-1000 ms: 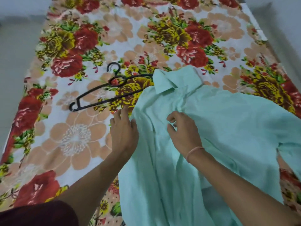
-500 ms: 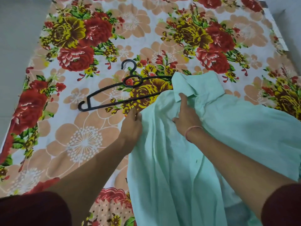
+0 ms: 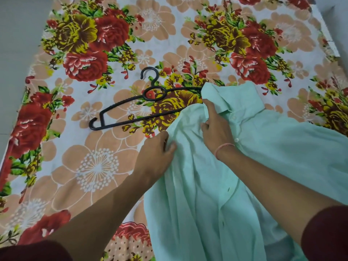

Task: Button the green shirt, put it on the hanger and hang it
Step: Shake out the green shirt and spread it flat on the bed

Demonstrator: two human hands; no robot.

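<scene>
Currently the green shirt (image 3: 263,166) is laid front-up on the flowered bedsheet (image 3: 94,166), with its collar (image 3: 235,98) at the far end and its tails running off the near edge. A fold of the left front panel, just below the shoulder, is pinched between the thumb and fingers of the left hand (image 3: 156,157), apparently so that this side can be drawn toward the middle. The right hand (image 3: 218,129) is set just below the collar. Its forefinger is stretched along the cloth and its other fingers are curled into the front edge, so the placket seems to be held steady for fastening. One white button (image 3: 236,140) is seen beside the right wrist, next to a pink wristband (image 3: 223,148). It looks unfastened, so buttoning is judged to be barely begun. The black hanger (image 3: 120,113) is left flat to the left of the collar, within easy reach. Its right end is hidden under the shirt's shoulder.
</scene>
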